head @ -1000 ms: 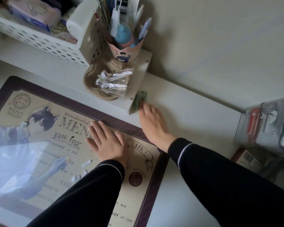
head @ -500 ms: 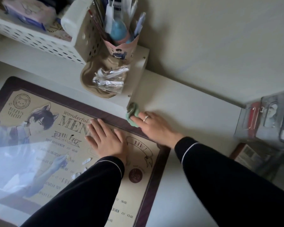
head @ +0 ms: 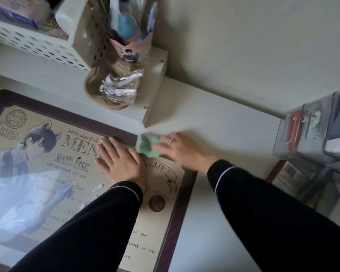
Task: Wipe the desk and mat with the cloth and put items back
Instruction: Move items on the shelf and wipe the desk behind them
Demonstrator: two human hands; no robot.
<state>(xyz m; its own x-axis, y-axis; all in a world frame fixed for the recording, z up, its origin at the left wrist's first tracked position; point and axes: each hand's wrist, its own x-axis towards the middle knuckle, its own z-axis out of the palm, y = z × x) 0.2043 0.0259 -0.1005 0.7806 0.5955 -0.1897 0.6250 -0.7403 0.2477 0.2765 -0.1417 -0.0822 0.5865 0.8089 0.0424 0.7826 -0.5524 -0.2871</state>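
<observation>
Head view. Step in hand: wiping, at the far right corner of the mat (head: 165, 193). The right hand (head: 185, 152) is blurred. Its fingers look stretched out on the green cloth (head: 147, 145), pressing it down rather than curled round it. The cloth is bunched and lies across the mat's dark border, partly on the bare bench (head: 214, 124) and just beside the left fingertips. The left hand (head: 122, 163) lies flat and released on the mat, palm down, holding nothing. It is judged to be pinning the mat against the stroke.

Progress: judged mid-task. Putting items back is not yet begun.

Next move, as judged: carry the cloth across the mat or along the bench to the right. A stroke across the mat requires the left hand to lift or shift clear.

Edges and room:
- The shelf (head: 155, 91) corner stands just behind the cloth. A tray (head: 94, 89) of wrappers appears to overhang the shelf front, so a stroke carried far back could knock it.
- To the right, bare bench runs to the clear boxes (head: 312, 134), well apart from the right hand.
- A bare strip of bench lies beside the mat's right edge, open for wiping.
- The mat border may catch the cloth.
</observation>
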